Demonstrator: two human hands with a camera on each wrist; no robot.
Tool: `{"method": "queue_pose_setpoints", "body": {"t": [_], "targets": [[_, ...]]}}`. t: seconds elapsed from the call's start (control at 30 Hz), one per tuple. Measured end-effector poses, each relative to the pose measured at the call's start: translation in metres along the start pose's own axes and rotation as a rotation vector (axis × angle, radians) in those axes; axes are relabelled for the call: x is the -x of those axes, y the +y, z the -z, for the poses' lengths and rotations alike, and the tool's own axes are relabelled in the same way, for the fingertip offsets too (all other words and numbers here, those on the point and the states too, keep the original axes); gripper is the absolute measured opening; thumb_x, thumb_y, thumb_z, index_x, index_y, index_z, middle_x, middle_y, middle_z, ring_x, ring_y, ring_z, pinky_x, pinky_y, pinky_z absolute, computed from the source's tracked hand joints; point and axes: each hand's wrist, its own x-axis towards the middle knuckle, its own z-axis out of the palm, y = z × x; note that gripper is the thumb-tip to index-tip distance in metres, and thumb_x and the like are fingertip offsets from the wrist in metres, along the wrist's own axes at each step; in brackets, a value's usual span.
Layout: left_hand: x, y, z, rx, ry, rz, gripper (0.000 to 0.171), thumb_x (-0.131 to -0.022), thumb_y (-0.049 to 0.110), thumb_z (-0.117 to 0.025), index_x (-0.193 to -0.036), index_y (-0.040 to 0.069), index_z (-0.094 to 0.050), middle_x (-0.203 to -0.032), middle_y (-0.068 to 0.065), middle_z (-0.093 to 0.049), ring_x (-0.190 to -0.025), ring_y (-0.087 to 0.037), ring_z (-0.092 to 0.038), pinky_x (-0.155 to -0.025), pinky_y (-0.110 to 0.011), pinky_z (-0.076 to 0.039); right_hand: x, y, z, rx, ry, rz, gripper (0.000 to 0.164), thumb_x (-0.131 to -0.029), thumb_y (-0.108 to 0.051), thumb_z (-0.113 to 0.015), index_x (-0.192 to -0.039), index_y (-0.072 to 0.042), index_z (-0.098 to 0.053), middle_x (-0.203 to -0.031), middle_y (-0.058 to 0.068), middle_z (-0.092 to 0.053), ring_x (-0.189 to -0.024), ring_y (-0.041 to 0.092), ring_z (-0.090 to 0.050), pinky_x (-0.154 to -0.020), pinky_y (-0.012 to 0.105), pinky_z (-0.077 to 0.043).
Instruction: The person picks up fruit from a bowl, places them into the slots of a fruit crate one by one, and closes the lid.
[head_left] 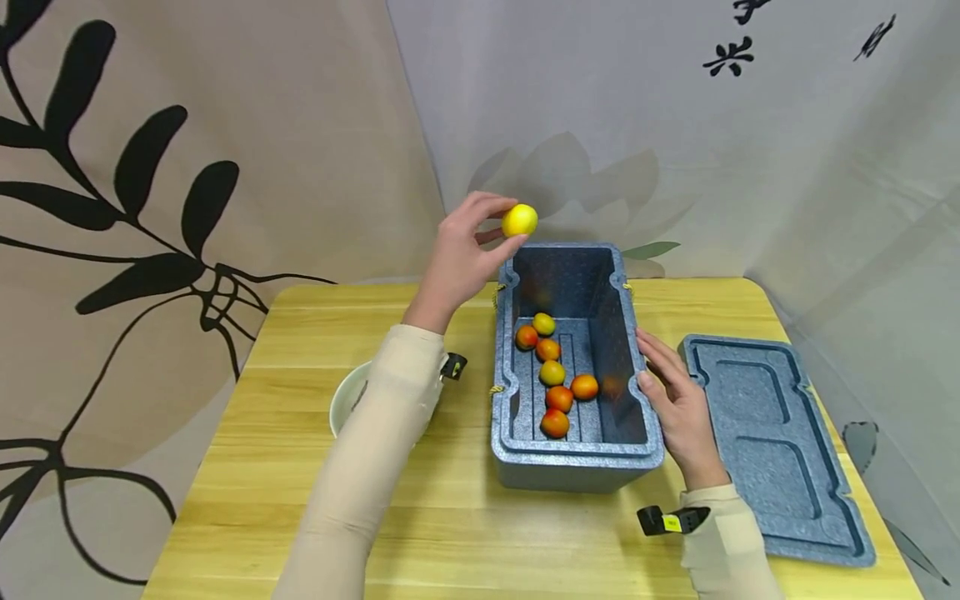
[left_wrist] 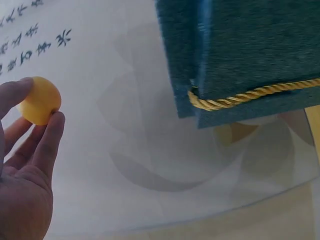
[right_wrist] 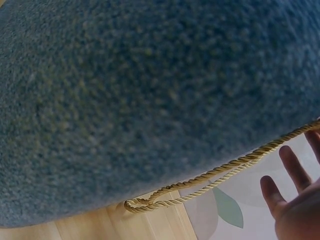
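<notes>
One small, round, glossy yellow fruit (head_left: pixel 520 221) is pinched between the left hand's (head_left: pixel 472 242) thumb and fingertips, up in the air near the far-left corner of the speckled blue-grey, foam-looking rectangular box (head_left: pixel 577 454). Can't tell if it's right over the opening. Looks like plum or cherry-tomato stuff to me, so I'd guess light, firm, thin skin that could bruise or split if you squeeze. That shine says slippery too, so hold it round the fattest part with soft fingertips, pretty much like this grip, and keep it low over the bottom before letting go.

Seven more red, orange and yellow round fruits (head_left: pixel 552 372) lie on the box floor, mostly along its left side, and I'd bet they roll easily.

The right hand (head_left: pixel 678 412) rests against the box's right rim, fingers fairly straight, a bit spread, not wrapped round anything I can see. Box is probably stiff but really light, so steadying it by that rim makes sense, tbh. Twisted gold rope (right_wrist: pixel 215 175) runs along its side.
</notes>
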Motion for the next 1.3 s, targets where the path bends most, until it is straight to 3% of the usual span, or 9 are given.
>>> {"method": "queue_pose_setpoints", "body": {"t": [0.33, 0.57, 0.8, 1.0, 1.3], "targets": [[-0.022, 0.013, -0.021, -0.049, -0.198, 0.038, 0.038, -0.089, 0.011, -0.074, -0.125, 0.001, -0.063, -0.118, -0.006, -0.056, -0.109, -0.015, -0.056, -0.092, -0.021, -0.050, -0.001, 0.000, -0.001, -0.005, -0.003, 0.010, 0.041, -0.095, 0.016, -0.048, -0.136, 0.015, -0.047, -0.146, 0.026, -0.041, -0.136, 0.020, -0.038, -0.110, 0.030, -0.034], [-0.030, 0.014, -0.035, -0.077, -0.323, 0.004, 0.038, -0.091, 0.010, -0.071, -0.125, -0.002, -0.061, -0.118, -0.009, -0.055, -0.109, -0.019, -0.056, -0.093, -0.022, -0.050, -0.002, -0.002, -0.001, -0.009, -0.003, 0.010, 0.040, -0.095, 0.015, -0.048, -0.136, 0.015, -0.047, -0.146, 0.027, -0.041, -0.136, 0.020, -0.038, -0.109, 0.028, -0.034], [-0.035, 0.017, -0.043, -0.143, -0.437, 0.075, 0.039, -0.092, 0.012, -0.070, -0.128, 0.000, -0.060, -0.117, -0.008, -0.053, -0.112, -0.019, -0.057, -0.095, -0.019, -0.047, -0.002, 0.003, 0.000, -0.035, 0.000, 0.003, 0.040, -0.096, 0.015, -0.048, -0.136, 0.015, -0.047, -0.146, 0.026, -0.040, -0.136, 0.020, -0.037, -0.109, 0.028, -0.034], [-0.036, 0.016, -0.048, -0.178, -0.463, 0.077, 0.046, -0.093, 0.010, -0.068, -0.136, -0.001, -0.055, -0.126, -0.009, -0.052, -0.120, -0.020, -0.054, -0.099, -0.021, -0.045, -0.001, 0.023, 0.004, -0.048, 0.006, -0.004, 0.044, -0.095, 0.016, -0.049, -0.138, 0.009, -0.050, -0.148, 0.019, -0.042, -0.137, 0.021, -0.036, -0.110, 0.029, -0.034], [-0.032, 0.015, -0.044, -0.150, -0.436, 0.069, 0.043, -0.093, 0.009, -0.068, -0.133, -0.001, -0.057, -0.128, -0.012, -0.053, -0.120, -0.022, -0.054, -0.099, -0.022, -0.045, 0.001, 0.027, 0.005, -0.083, 0.008, -0.003, 0.043, -0.097, 0.011, -0.051, -0.139, 0.005, -0.051, -0.148, 0.017, -0.042, -0.137, 0.023, -0.036, -0.110, 0.031, -0.034]]}}
